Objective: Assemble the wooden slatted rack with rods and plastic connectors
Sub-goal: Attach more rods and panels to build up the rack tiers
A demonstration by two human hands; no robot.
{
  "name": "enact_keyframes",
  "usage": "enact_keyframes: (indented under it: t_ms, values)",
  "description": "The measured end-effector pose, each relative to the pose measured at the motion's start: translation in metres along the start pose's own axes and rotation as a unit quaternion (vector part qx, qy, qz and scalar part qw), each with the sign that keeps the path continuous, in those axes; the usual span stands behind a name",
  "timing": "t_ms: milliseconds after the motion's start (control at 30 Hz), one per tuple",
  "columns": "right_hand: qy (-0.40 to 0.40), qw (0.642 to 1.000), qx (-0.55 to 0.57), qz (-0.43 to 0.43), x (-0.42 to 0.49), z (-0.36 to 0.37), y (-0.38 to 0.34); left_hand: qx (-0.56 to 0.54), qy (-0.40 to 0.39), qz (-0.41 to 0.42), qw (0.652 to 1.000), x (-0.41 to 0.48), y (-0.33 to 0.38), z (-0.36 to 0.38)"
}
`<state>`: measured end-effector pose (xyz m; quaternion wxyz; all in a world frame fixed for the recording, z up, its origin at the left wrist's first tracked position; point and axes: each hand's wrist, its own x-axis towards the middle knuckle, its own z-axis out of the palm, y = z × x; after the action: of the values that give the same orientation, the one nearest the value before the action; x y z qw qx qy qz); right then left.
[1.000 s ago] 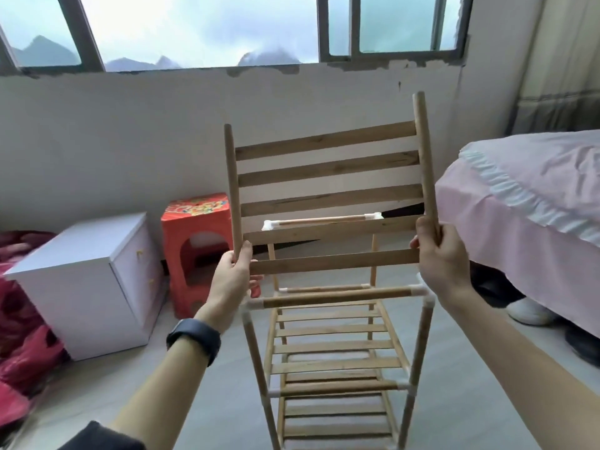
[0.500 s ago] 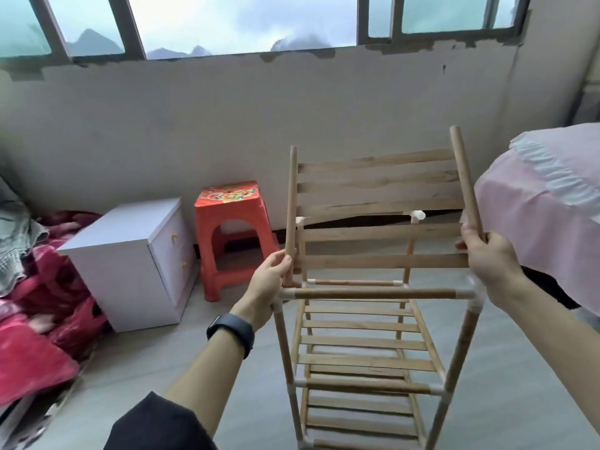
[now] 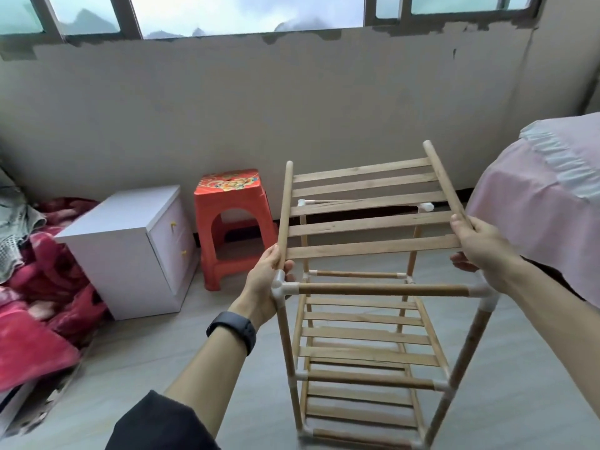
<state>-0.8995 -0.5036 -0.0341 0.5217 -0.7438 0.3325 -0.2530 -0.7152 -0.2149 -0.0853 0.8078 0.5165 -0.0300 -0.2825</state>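
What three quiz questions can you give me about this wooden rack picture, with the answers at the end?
1. True or false: the slatted panel already lies flat on top of the rack frame.
2. What colour is the stool by the wall? A blue, B red, C green.
3. How many slats does the panel gripped by the left hand and the right hand have?
Key: 1 false, it is held tilted above the frame; 2 B; 3 five.
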Motion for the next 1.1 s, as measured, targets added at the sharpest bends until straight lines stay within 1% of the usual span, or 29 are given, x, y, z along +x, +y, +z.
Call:
enact_keyframes:
  t_ms: [133,233,300,400,500,567,633,700,733,800,967,1100]
  values:
    - [0.012,1.0,-0.005,0.015,0.001,-0.003,0.007,0.013,-0.021,0.001,1.0,-0.003,-0.001,0.004]
    - [0.018,0.999,-0.017,0.02,-0.001,-0.002,0.008,-0.003,-0.017,-0.004,1.0,-0.004,-0.005,0.002]
    - [0.022,0.999,-0.023,0.019,-0.002,-0.002,0.007,0.006,-0.009,-0.004,1.0,-0.003,-0.008,0.0]
    - [0.023,0.999,-0.026,0.024,-0.003,-0.001,0.006,0.037,-0.02,0.008,0.999,-0.006,-0.008,0.002]
    - [0.021,0.999,-0.035,0.025,-0.005,-0.002,0.005,0.092,-0.018,0.024,0.995,-0.011,-0.007,0.003]
    - [0.014,0.998,-0.037,0.039,-0.005,-0.003,0.005,0.135,-0.01,0.044,0.99,-0.014,-0.005,0.007]
    - [0.007,0.998,-0.03,0.058,-0.002,-0.004,0.006,0.139,0.0,0.078,0.987,-0.014,0.0,0.012]
    - [0.009,0.997,-0.023,0.067,0.0,-0.005,0.007,0.169,-0.007,0.109,0.98,-0.015,0.005,0.017]
    - [0.012,0.997,-0.024,0.069,0.0,-0.005,0.007,0.2,-0.013,0.119,0.972,-0.015,0.007,0.019]
    - [0.015,0.997,-0.034,0.069,0.0,-0.005,0.008,0.231,-0.008,0.133,0.964,-0.012,0.002,0.015]
    - [0.01,0.993,-0.088,0.081,-0.005,0.0,0.005,0.257,0.027,0.181,0.949,-0.009,-0.004,0.004]
    - [-0.033,0.993,-0.045,0.106,-0.014,-0.008,0.007,0.308,0.08,0.224,0.921,-0.018,-0.001,0.012]
